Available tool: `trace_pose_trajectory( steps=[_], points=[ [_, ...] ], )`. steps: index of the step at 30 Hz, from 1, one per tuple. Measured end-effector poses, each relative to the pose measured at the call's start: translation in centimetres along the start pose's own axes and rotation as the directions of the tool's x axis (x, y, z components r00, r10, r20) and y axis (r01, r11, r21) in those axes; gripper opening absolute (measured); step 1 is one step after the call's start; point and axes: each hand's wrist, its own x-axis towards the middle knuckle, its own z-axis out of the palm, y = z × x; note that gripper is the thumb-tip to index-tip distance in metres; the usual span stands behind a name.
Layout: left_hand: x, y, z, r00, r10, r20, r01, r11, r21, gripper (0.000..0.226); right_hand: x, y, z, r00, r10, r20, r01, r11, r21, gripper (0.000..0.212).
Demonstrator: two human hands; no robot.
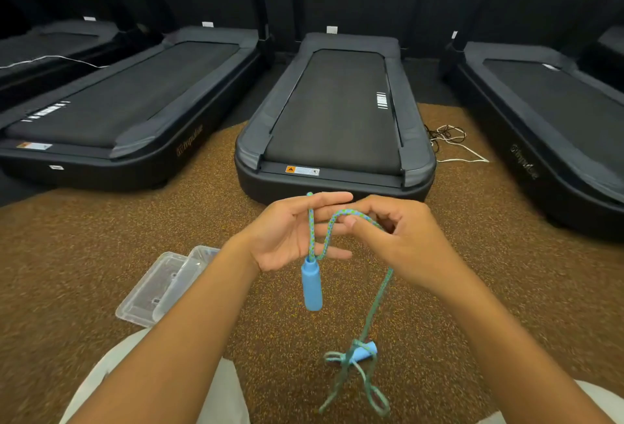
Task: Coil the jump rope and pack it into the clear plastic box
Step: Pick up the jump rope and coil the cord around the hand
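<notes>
The jump rope (376, 302) is a blue-green braided cord with two blue handles. My left hand (287, 238) is held palm up, fingers spread, with the cord draped over the index finger. One blue handle (312, 285) hangs below that hand. My right hand (401, 238) pinches a loop of the cord between thumb and fingers, close to the left fingertips. From there the cord drops to the floor, where the other handle (363, 352) lies in a loose tangle. The clear plastic box (162, 285) sits on the floor to the left, partly behind my left forearm.
Brown speckled carpet (101, 241) covers the floor. Three black treadmills stand ahead, the middle one (334, 113) just beyond my hands. Loose black and white cables (452, 143) lie right of it. My pale trouser knees (223, 390) show at the bottom.
</notes>
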Motion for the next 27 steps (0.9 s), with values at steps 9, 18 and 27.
trace_pose_trajectory(
  steps=[9, 18, 27],
  points=[
    [0.3, -0.6, 0.8, 0.983, -0.074, 0.165, 0.084, 0.995, -0.054, 0.052, 2.4, 0.4, -0.6, 0.997, -0.078, -0.028, 0.067, 0.957, -0.283, 0.008],
    [0.7, -1.0, 0.4, 0.969, -0.107, 0.225, 0.129, 0.988, -0.086, 0.060, 3.5, 1.8, -0.8, 0.996, -0.077, -0.052, 0.059, 0.958, -0.279, 0.015],
    [1.0, -1.3, 0.9, 0.972, -0.116, 0.205, 0.122, 0.992, -0.015, 0.053, 4.0, 3.0, -0.7, 0.999, -0.020, -0.047, 0.010, 0.981, -0.196, 0.014]
  ],
)
